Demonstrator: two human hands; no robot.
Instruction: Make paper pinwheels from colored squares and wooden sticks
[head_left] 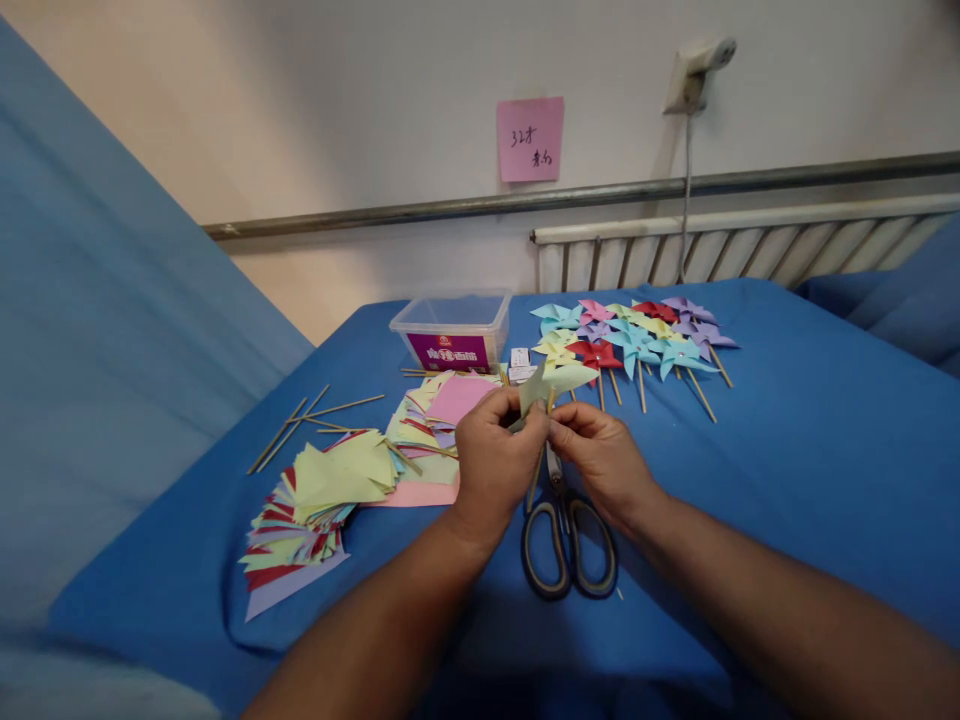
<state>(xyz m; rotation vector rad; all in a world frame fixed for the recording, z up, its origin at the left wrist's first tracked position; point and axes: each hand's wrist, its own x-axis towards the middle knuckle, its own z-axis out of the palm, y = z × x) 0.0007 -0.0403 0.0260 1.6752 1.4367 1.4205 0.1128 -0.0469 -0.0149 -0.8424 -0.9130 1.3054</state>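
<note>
both hands meet above the black-handled scissors (568, 535) — left hand (496, 462) pinching the pale green folded paper pinwheel (553, 382), right hand (600, 455) pinching its thin wooden stick (537, 470), which slants down-left below the paper.

Matt paper pinwheel (559, 380) on wooden stick being pinched; matt blue cloth (787, 450) lying smooth; scissors (568, 535) showing metal blades, glossy plastic handles; clear plastic box (452, 330) far.

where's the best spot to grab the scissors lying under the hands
Probably by the handle loops of the scissors, coming from the near side. They lie flat on the blue cloth, loops toward the person and exposed, while the blades point away, under the left hand and right hand.
</note>
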